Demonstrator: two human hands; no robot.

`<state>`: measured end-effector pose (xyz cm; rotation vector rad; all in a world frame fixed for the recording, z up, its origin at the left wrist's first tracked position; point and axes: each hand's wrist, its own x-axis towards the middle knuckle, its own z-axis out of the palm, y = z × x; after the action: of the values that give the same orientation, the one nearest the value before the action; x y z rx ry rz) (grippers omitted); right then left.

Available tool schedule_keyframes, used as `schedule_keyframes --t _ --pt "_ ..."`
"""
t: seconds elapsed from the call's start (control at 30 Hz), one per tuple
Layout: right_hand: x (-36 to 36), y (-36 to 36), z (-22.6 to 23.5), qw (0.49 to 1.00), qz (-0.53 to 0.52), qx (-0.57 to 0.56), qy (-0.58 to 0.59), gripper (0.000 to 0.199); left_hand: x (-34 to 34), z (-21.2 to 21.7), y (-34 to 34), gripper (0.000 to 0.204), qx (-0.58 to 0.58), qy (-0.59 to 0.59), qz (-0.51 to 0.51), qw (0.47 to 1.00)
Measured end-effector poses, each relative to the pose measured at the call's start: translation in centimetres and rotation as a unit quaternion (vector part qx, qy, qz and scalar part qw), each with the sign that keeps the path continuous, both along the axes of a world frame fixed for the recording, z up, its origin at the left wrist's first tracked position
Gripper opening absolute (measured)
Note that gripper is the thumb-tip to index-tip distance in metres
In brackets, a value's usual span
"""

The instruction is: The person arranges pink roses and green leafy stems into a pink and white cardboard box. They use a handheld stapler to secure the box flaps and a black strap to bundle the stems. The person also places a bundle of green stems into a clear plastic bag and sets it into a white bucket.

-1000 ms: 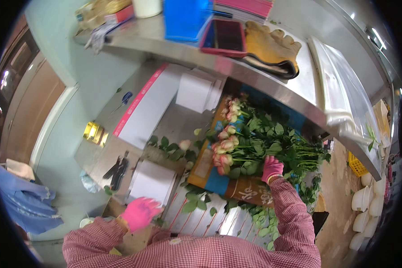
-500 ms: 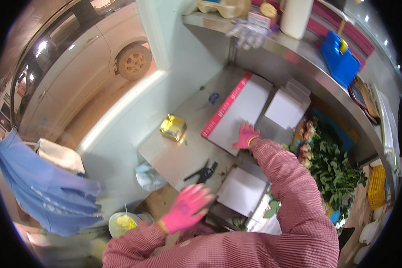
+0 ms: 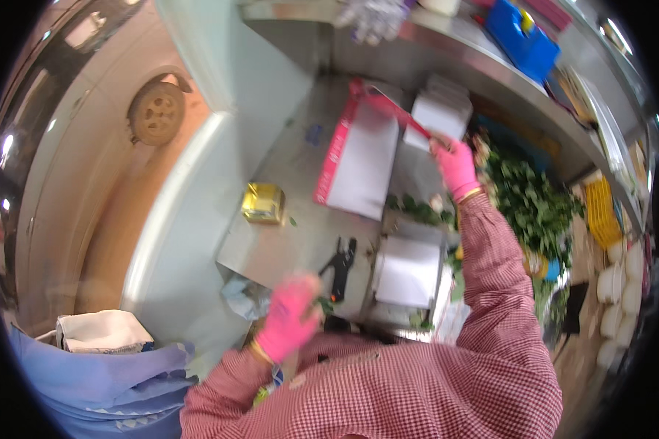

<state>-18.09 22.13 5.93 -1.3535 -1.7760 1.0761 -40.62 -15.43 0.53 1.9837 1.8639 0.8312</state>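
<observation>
My right hand (image 3: 455, 164) is closed, fingers pinching the end of a red-edged sheet (image 3: 394, 110), whose strip slants from my grip up and left to the far end of the paper stack (image 3: 362, 164). That stack lies left of my right hand, its long axis running away from me and leaning slightly right; my right hand is nearer it than my left. My left hand (image 3: 289, 316) is blurred, fingers loosely bent; I can't tell whether it has anything. Black cutters (image 3: 340, 271) lie just beyond it. Leafy roses (image 3: 531, 197) lie to my right.
</observation>
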Motion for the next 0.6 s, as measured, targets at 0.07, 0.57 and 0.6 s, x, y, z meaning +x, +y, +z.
schedule_keyframes --t 0.07,0.57,0.6 --pt "2.2 -7.7 5.1 0.929 0.074 0.362 -0.009 0.032 -1.2 2.3 2.7 0.06 0.151 0.001 0.086 0.985" --pt "25.6 -25.4 -8.6 0.863 0.252 0.352 -0.261 0.036 25.4 -0.8 12.1 0.043 -0.172 0.211 -0.182 0.945" --pt "26.1 -24.3 -7.1 0.889 0.233 0.336 -0.206 0.036 25.1 -1.2 12.4 0.04 -0.186 0.216 -0.201 0.937"
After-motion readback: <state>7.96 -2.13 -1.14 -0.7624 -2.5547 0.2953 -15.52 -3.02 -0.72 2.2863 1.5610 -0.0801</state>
